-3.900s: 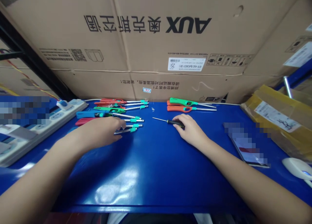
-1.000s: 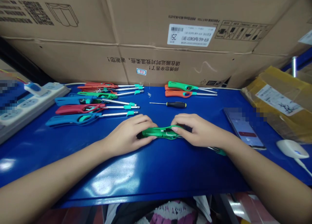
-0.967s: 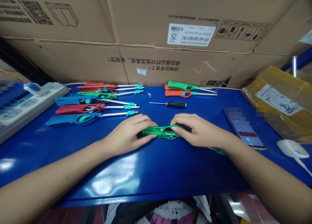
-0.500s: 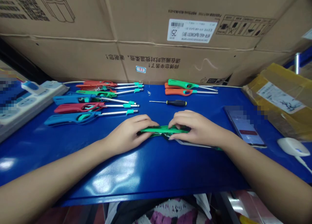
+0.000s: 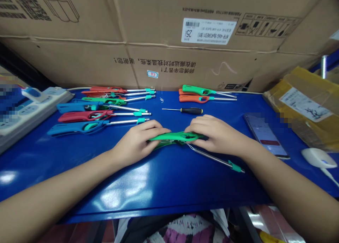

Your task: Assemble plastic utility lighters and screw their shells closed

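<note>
Both hands grip a green stick lighter [image 5: 176, 136] low over the middle of the blue table. My left hand [image 5: 144, 139] is closed around its left end, fingers on top and thumb below. At the other end, near the trigger opening, my right hand [image 5: 209, 133] pinches the casing. The casing halves look parted, with inner parts showing between them. A metal tube [image 5: 212, 156] with a teal piece near its tip slants off to the lower right, joined by a thin wire. Beyond my hands lies a screwdriver [image 5: 191, 110] with a black and yellow handle.
Several lighters, including a blue one [image 5: 79, 127], lie at the left beside a power strip [image 5: 37, 109]. Green and orange lighters [image 5: 194, 98] lie at the back. To the right are a phone [image 5: 266, 135], a white charger [image 5: 319, 158] and a taped carton [image 5: 299, 102]. A large cardboard box [image 5: 159, 31] stands behind.
The green casing has tilted so its side shows more. The metal tube has swung down and away from under my right hand. Both hands have risen slightly in the picture.
</note>
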`<state>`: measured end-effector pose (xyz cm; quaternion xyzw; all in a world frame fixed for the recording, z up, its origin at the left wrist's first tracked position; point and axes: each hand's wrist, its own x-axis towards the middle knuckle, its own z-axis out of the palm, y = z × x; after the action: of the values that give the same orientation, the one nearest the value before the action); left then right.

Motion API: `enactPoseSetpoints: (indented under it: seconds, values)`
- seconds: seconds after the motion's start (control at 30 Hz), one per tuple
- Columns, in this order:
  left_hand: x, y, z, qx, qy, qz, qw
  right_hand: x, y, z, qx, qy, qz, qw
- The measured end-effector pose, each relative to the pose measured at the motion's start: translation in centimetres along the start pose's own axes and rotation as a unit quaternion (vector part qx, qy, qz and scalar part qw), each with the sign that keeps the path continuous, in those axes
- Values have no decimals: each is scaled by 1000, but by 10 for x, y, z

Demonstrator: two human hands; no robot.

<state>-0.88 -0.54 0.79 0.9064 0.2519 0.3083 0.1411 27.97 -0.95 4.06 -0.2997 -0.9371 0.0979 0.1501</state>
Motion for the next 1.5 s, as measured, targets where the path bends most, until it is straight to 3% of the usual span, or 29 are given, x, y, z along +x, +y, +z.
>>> enactPoseSetpoints:
  seconds: [0.23,0.33,0.4,0.47,0.63,0.8,0.9,0.97,1.07,1.2,1.37,1.5]
  values:
    - [0,4,-4,83,70,24,994,-1,2,1,-114,89,18,989]
    - [-1,7,-5,124,90,30,988,-1,-4,1,-104,134,32,985]
    - [-2,8,-6,133,110,17,985,0,-9,-1,-71,147,75,984]
    - [-2,8,-5,124,131,1,984,1,-15,-3,-44,125,134,982]
    - [-1,5,-1,87,148,-20,985,3,-19,-4,-12,3,228,974]
    - [1,6,-1,71,162,-52,983,0,-14,-2,52,-16,246,968]
    - [4,9,-4,36,173,-38,984,-2,-9,-7,24,-28,245,969]
    - [6,13,-6,-13,144,-9,989,-4,-6,-11,-5,-45,232,972]
    - [8,22,-8,-92,56,27,994,-7,-1,-16,-18,-83,201,976]
    - [8,28,-7,-102,-33,40,993,-9,1,-15,-8,-104,165,981]
    - [5,22,-4,-35,-101,25,994,-6,1,-13,-66,-61,135,987]
    - [3,19,-3,-1,-88,13,996,-3,2,-13,-85,22,109,990]
